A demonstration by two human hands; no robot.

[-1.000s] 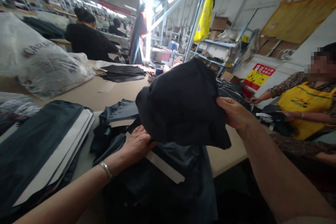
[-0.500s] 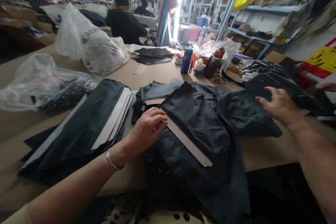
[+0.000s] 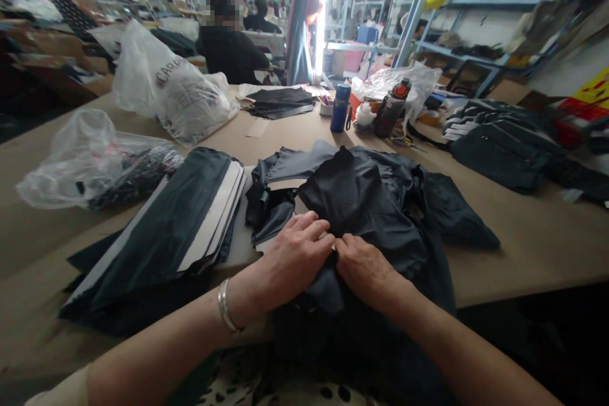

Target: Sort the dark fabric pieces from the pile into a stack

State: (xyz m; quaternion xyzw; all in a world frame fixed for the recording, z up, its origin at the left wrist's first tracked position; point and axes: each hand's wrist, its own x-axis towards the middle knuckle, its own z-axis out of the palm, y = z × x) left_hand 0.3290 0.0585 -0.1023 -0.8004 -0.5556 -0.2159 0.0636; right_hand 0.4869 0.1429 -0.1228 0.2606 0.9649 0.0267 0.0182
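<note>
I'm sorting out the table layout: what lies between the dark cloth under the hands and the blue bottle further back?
In the head view, only bare table lies between the dark cloth and the blue bottle.

Blue bottle (image 3: 340,108), plastic bags (image 3: 176,92), folded stack (image 3: 495,139) on table (image 3: 533,228).

I work in a garment factory. Cut fabric stacks (image 3: 157,228) cover my long table (image 3: 533,235). Beyond it stand shelves (image 3: 476,51) and seated workers (image 3: 231,44).
</note>
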